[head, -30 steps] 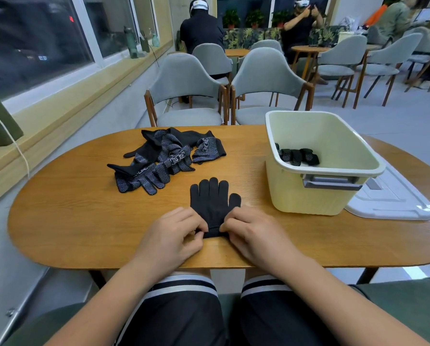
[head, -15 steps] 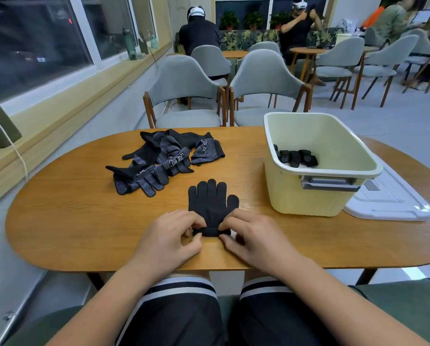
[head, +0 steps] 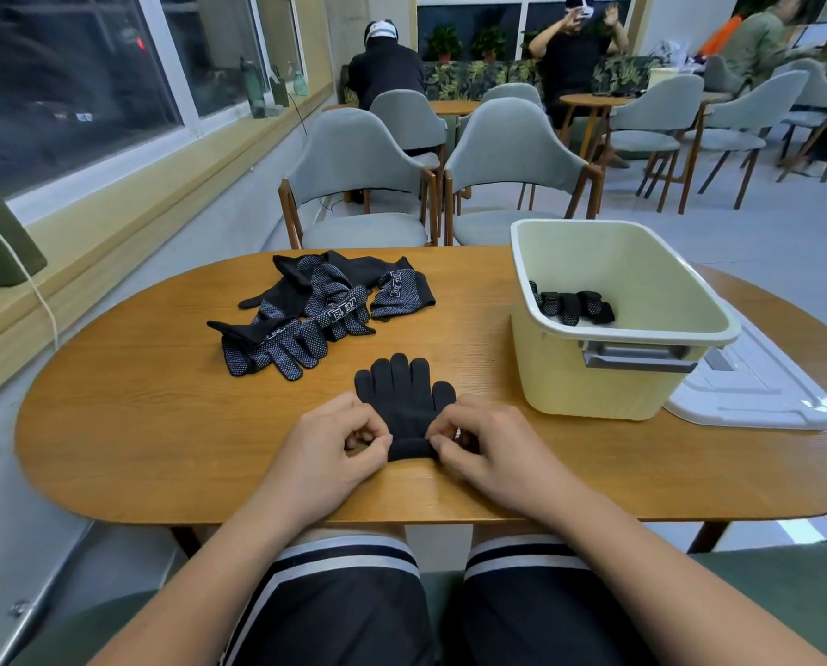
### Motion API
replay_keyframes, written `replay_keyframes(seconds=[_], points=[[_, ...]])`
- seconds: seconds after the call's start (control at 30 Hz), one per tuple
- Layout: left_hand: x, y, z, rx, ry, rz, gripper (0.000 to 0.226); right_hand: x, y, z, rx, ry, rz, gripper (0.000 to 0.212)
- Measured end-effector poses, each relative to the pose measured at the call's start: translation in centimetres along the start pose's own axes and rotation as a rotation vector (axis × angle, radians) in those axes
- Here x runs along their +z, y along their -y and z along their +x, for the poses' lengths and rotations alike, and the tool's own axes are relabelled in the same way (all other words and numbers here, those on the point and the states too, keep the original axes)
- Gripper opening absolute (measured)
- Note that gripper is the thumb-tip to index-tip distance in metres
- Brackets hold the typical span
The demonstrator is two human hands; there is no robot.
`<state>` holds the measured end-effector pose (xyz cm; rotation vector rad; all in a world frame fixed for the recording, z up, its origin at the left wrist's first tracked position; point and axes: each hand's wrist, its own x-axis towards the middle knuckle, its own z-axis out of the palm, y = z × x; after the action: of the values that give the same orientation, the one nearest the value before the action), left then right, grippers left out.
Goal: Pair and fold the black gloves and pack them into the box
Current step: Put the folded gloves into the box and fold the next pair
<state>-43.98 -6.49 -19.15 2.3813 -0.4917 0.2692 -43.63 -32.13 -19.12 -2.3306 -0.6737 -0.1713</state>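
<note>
Hands pinch cuff of black glove (head: 404, 401) flat on table (head: 161, 425): left hand (head: 337, 447) & right hand (head: 486, 447), one each side. Glove pile (head: 315, 312) beyond; folded pair (head: 572, 305) in box (head: 608, 377).

Plain black glove (head: 404, 401) flat on table (head: 161, 425), fingers pointing away, cuff rolled at near end; heap of dotted black gloves (head: 315, 312) behind-left; cream box (head: 608, 377) upright at right, folded pair (head: 572, 305) inside.

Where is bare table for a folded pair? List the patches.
Free: the table left of the left hand, below the glove pile; the strip between pile and box; the near edge right of the right hand. Crowded: centre front, where both hands pinch the plain glove.
</note>
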Motion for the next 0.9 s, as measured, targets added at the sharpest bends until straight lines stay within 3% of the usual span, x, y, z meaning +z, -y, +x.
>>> replay_keyframes(seconds=[0.27,0.33,0.47,0.9], points=[[0.08,-0.37,-0.65,0.207,-0.070,0.146,0.011,0.80,0.27,-0.01,-0.016,-0.082,-0.165,0.008],[0.06,-0.29,-0.74,0.220,-0.081,0.157,0.012,0.68,0.27,-0.23,-0.077,-0.095,-0.152,0.004],[0.03,-0.53,-0.85,0.253,-0.064,0.168,0.007,0.50,0.16,-0.76,-0.202,-0.070,-0.228,0.018],[0.10,-0.27,-0.95,0.259,-0.070,0.177,0.016,0.90,0.11,-0.66,-0.163,-0.064,-0.236,0.016]])
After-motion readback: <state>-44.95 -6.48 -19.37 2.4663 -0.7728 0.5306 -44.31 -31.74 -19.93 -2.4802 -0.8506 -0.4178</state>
